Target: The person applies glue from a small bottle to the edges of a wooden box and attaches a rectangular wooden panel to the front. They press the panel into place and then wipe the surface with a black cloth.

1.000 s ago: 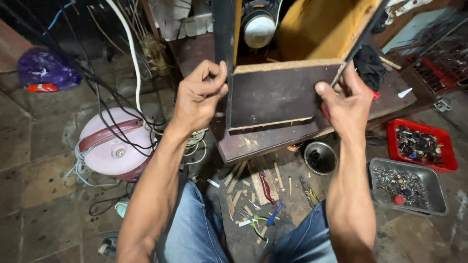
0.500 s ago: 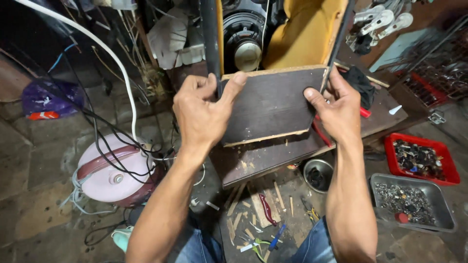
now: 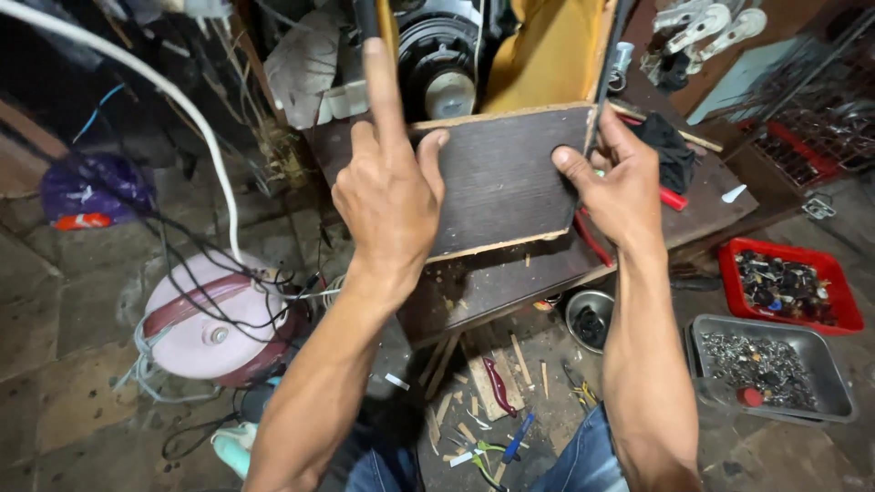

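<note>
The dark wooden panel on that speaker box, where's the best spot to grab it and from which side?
Probably by its two short ends, from left and right at once. The panel is a wide, flat board tilted against the open box, with both ends exposed. The left hand and right hand already sit there, thumbs on the face.

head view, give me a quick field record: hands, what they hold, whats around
left hand: left hand on the left edge of the dark wooden panel, index finger pointing up
right hand: right hand grips the panel's right edge, thumb on its face
panel: front of an open wooden box with a speaker inside
support: box stands on a low wooden table
floor right: red tray and grey metal tray of small parts
floor left: pink round appliance among cables
between the knees: wood scraps and hand tools
</note>
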